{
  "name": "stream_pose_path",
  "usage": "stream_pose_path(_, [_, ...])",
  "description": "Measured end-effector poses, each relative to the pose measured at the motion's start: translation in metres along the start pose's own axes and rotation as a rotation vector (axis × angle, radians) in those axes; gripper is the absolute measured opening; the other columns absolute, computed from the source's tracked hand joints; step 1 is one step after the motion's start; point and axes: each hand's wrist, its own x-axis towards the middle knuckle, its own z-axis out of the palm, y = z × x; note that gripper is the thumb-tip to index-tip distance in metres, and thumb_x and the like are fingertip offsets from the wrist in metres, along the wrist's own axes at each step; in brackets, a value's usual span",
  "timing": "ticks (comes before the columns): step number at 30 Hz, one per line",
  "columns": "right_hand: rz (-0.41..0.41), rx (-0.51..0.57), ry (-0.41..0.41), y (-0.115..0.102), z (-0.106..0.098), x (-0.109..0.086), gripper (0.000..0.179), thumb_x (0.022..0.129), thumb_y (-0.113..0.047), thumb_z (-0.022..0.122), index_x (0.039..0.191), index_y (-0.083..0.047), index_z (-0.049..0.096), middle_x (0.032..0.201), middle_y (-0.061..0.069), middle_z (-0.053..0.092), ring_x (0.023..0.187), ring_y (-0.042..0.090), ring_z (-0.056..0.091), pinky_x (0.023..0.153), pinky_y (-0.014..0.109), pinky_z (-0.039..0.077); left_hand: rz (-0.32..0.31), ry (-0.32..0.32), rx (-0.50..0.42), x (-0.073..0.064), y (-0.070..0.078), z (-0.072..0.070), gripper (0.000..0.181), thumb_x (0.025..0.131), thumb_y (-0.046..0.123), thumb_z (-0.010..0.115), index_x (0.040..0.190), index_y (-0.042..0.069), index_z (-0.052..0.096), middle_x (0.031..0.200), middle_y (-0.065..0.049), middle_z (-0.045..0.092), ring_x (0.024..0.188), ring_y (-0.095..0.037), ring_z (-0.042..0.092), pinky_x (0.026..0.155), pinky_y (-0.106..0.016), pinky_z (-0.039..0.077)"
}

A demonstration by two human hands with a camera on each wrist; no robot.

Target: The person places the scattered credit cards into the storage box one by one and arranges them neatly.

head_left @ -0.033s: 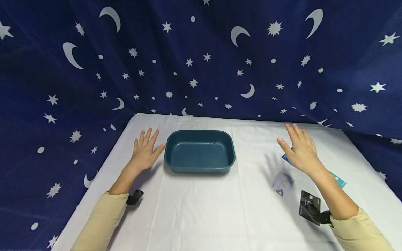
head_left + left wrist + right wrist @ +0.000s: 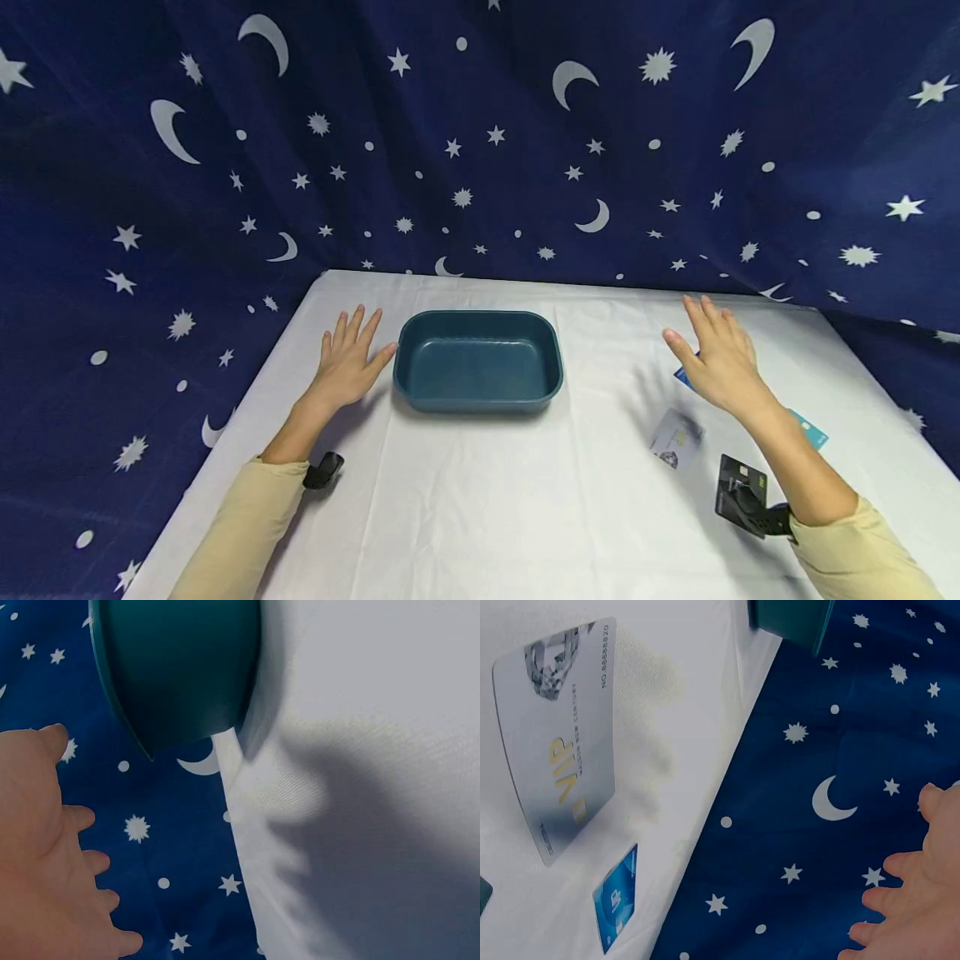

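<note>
A deep, teal-blue rectangular basin with rounded corners (image 2: 477,406) sits upright on the far half of the white-cloth-covered worktop (image 2: 480,500), a little left of its middle; its smooth inner floor and all four walls show, with a soft gleam along the base. The person's left hand (image 2: 345,372) is held just beside the basin's left wall, fingers straight, spread and released, the thumb pointing toward the rim. The right hand (image 2: 720,364), well apart from the basin on its other side, is likewise released, its fingers extended and the thumb held out.

Around the right hand and forearm are flat cards: a silver-grey card with gold VIP lettering and a gem picture (image 2: 675,440), lying between the hand and a black card with a pale chip (image 2: 733,468); a deep-blue card (image 2: 684,377), partly hidden by the right hand; and a turquoise card (image 2: 812,429), partly hidden by the forearm.

The cloth has faint creases and carries the shadows of both hands. A navy curtain printed with white moons, stars and dots (image 2: 517,167) hangs behind the worktop and down its sides. Both forearms wear beige sleeves (image 2: 240,525), with black wrist devices (image 2: 322,472) below the hands
</note>
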Motion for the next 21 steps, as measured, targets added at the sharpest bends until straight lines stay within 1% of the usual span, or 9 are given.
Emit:
stream_pose_path(6, [0.014, 0.019, 0.001, -0.0010, -0.0017, -0.0049, 0.068, 0.103, -0.044, 0.031, 0.151, 0.001, 0.013, 0.152, 0.031, 0.004, 0.135, 0.054, -0.005, 0.102, 0.066, -0.006, 0.011, 0.017, -0.006, 0.0018, 0.0010, -0.0005, 0.072, 0.100, 0.051, 0.037, 0.153, 0.007, 0.018, 0.156, -0.022, 0.003, 0.141, -0.038, -0.011, 0.105, -0.063, -0.006])
stream_pose_path(10, [0.020, 0.009, -0.002, -0.0005, -0.0051, -0.0046, 0.067, 0.104, -0.043, 0.030, 0.151, 0.000, 0.012, 0.152, 0.032, 0.003, 0.135, 0.054, -0.005, 0.101, 0.068, -0.006, 0.012, 0.006, -0.028, 0.0015, 0.0026, -0.0002, 0.073, 0.100, 0.052, 0.037, 0.153, 0.007, 0.017, 0.156, -0.022, 0.003, 0.141, -0.038, -0.012, 0.104, -0.063, -0.007])
stream_pose_path(14, [0.034, -0.005, 0.001, 0.0019, -0.0080, -0.0035, 0.068, 0.103, -0.044, 0.030, 0.151, 0.000, 0.011, 0.152, 0.031, 0.002, 0.136, 0.054, -0.006, 0.101, 0.068, -0.007, 0.011, -0.001, -0.027, 0.0036, 0.0049, -0.0009, 0.072, 0.100, 0.051, 0.036, 0.153, 0.007, 0.016, 0.156, -0.023, 0.002, 0.141, -0.038, -0.012, 0.104, -0.063, -0.007])
stream_pose_path(21, [0.070, -0.034, -0.026, 0.0065, -0.0074, -0.0058, 0.069, 0.103, -0.046, 0.029, 0.152, -0.001, 0.010, 0.153, 0.030, -0.002, 0.136, 0.052, -0.010, 0.101, 0.066, -0.010, 0.006, -0.012, -0.022, 0.0032, 0.0053, 0.0017, 0.073, 0.100, 0.053, 0.036, 0.153, 0.007, 0.016, 0.156, -0.022, 0.003, 0.141, -0.038, -0.012, 0.105, -0.062, -0.008])
